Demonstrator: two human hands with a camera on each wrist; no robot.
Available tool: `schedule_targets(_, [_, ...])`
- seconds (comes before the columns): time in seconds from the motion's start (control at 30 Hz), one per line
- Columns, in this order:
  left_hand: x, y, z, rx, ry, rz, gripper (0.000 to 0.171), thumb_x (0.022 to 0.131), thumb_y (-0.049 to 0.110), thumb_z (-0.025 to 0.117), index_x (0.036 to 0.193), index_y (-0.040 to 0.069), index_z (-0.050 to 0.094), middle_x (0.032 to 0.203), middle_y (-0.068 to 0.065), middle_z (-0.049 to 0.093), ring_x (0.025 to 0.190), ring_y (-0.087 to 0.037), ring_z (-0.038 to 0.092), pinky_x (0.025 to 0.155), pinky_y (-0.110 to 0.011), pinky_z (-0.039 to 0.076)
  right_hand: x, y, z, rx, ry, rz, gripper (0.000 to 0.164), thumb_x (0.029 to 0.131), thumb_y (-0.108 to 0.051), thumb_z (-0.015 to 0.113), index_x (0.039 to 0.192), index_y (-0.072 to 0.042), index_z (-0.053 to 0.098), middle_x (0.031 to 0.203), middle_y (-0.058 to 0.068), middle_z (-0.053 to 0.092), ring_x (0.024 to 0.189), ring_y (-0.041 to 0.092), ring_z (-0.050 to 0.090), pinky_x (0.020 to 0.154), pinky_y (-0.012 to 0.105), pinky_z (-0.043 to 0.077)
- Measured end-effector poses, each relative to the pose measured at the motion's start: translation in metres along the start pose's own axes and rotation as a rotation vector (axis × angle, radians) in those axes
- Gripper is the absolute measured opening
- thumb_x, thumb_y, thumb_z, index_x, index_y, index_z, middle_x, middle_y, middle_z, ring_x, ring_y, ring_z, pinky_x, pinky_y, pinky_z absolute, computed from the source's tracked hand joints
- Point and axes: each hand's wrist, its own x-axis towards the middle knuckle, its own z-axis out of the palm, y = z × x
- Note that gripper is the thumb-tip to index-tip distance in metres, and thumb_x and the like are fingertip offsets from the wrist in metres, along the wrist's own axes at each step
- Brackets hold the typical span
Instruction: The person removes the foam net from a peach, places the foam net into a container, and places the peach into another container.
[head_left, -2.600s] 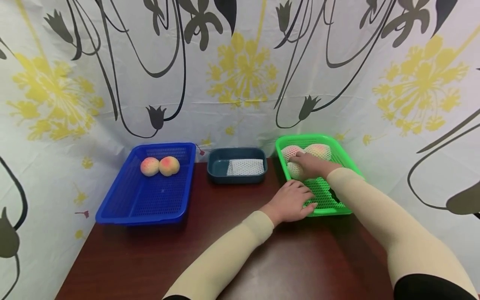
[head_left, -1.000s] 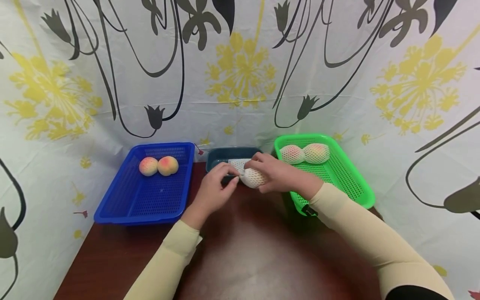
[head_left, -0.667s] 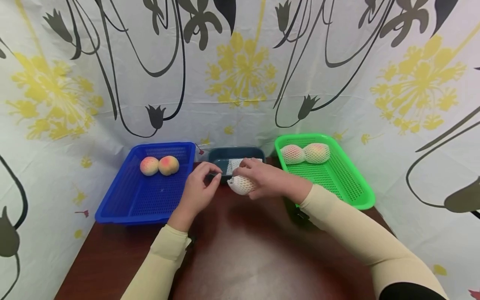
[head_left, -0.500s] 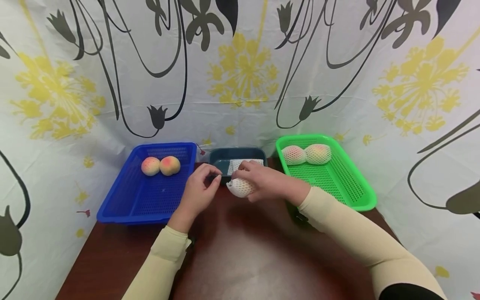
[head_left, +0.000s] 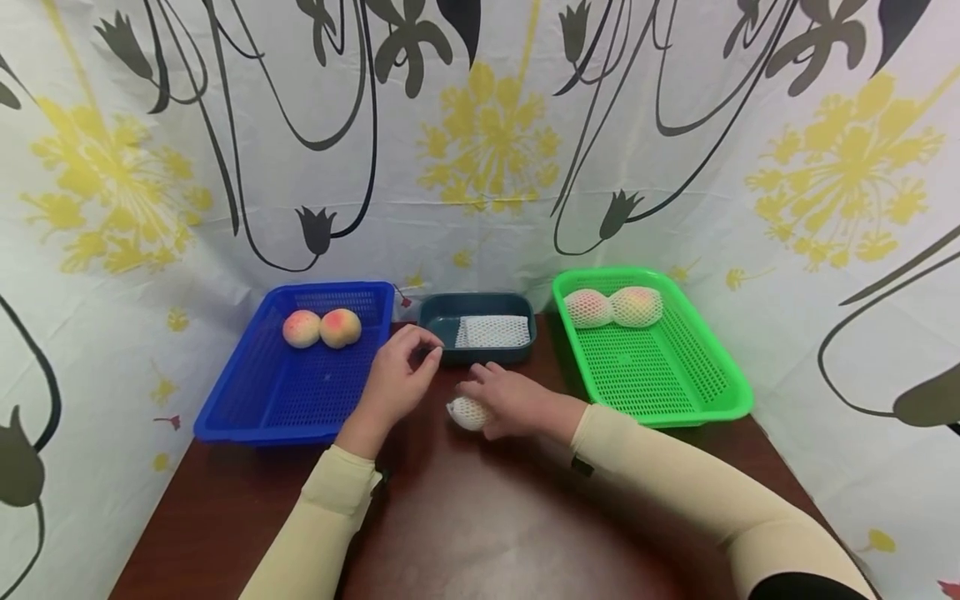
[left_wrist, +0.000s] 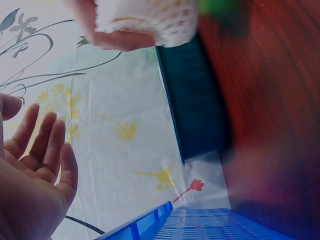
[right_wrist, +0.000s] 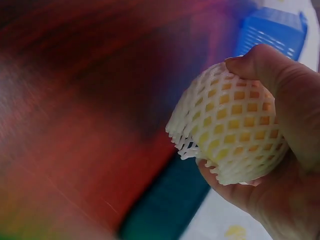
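My right hand (head_left: 517, 404) grips a peach in a white foam net (head_left: 468, 412) over the table, in front of the dark teal tray. The right wrist view shows the foam net (right_wrist: 230, 125) around the yellow-orange fruit, its frayed end facing away from the palm. My left hand (head_left: 397, 375) hovers to the left of it, fingers loosely bent, holding nothing. In the left wrist view the left hand (left_wrist: 40, 175) has its fingers spread, apart from the netted peach at the top.
The blue basket (head_left: 300, 417) at left holds two bare peaches (head_left: 340, 328). Flat white foam nets (head_left: 495, 332) lie in the teal tray (head_left: 480, 357). At right, the green basket (head_left: 645, 375) contains two netted peaches (head_left: 636, 307). A patterned cloth (head_left: 480, 242) hangs behind the table.
My right hand has taken the netted peach out of the green basket, carried it left past the teal tray and lowered it toward me. My left hand has left the green basket's rim and moved left.
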Motion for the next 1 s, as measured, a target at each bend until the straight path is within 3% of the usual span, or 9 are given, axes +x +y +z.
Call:
schedule_targets(0.23, [-0.004,-0.003,0.005,0.042,-0.117,0.006,0.015,0.099,0.027,0.065,0.108,0.016,0.068,0.107,0.006,0.063,0.099,-0.022,0.063,0.088,-0.042,0.052,0.002,0.003,0.02,-0.051,-0.038,-0.001,0.073,0.077,-0.037,0.086,0.139,-0.023,0.053,0.121,0.002,0.052,0.103,0.019,0.047,0.083,0.034,0.051])
schedule_targets(0.4, [-0.008,-0.007,0.008,0.168,-0.201,-0.007,0.022,0.098,0.031,0.065,0.115,0.018,0.068,0.112,0.006,0.064,0.106,-0.016,0.061,0.094,-0.041,0.052,0.002,0.001,0.022,-0.086,-0.031,0.004,0.074,0.076,-0.04,0.086,0.139,-0.024,0.051,0.121,0.0,0.052,0.105,0.019,0.048,0.088,0.037,0.051])
schedule_targets(0.5, [-0.01,-0.009,0.01,0.296,-0.247,-0.011,0.03,0.097,0.035,0.066,0.121,0.018,0.066,0.119,0.003,0.064,0.113,-0.018,0.059,0.099,-0.044,0.05,0.002,0.0,0.021,-0.097,-0.015,0.004,0.082,0.076,-0.045,0.087,0.144,-0.025,0.047,0.126,0.001,0.052,0.11,0.02,0.049,0.095,0.042,0.049])
schedule_targets(0.63, [-0.014,-0.008,0.013,0.481,-0.336,0.009,0.049,0.096,0.044,0.064,0.135,0.015,0.061,0.137,-0.006,0.059,0.128,-0.026,0.053,0.109,-0.049,0.042,0.0,0.002,0.017,-0.045,0.027,0.01,0.091,0.073,-0.056,0.086,0.148,-0.026,0.044,0.136,0.001,0.05,0.12,0.021,0.049,0.103,0.044,0.046])
schedule_targets(0.73, [-0.02,-0.008,0.016,0.565,-0.386,0.024,0.059,0.096,0.048,0.063,0.143,0.014,0.055,0.148,-0.009,0.051,0.138,-0.028,0.045,0.115,-0.051,0.035,-0.006,0.005,0.012,0.019,0.067,0.043,0.094,0.071,-0.063,0.084,0.148,-0.028,0.044,0.14,-0.001,0.049,0.122,0.018,0.049,0.103,0.042,0.047])
schedule_targets(1.0, [-0.037,-0.009,0.022,0.566,-0.417,0.008,0.067,0.096,0.052,0.06,0.152,0.018,0.046,0.157,-0.007,0.042,0.145,-0.027,0.038,0.118,-0.051,0.03,-0.032,0.015,0.006,0.161,0.155,0.194,0.097,0.071,-0.067,0.082,0.15,-0.024,0.044,0.143,-0.005,0.047,0.122,0.014,0.05,0.1,0.04,0.05])
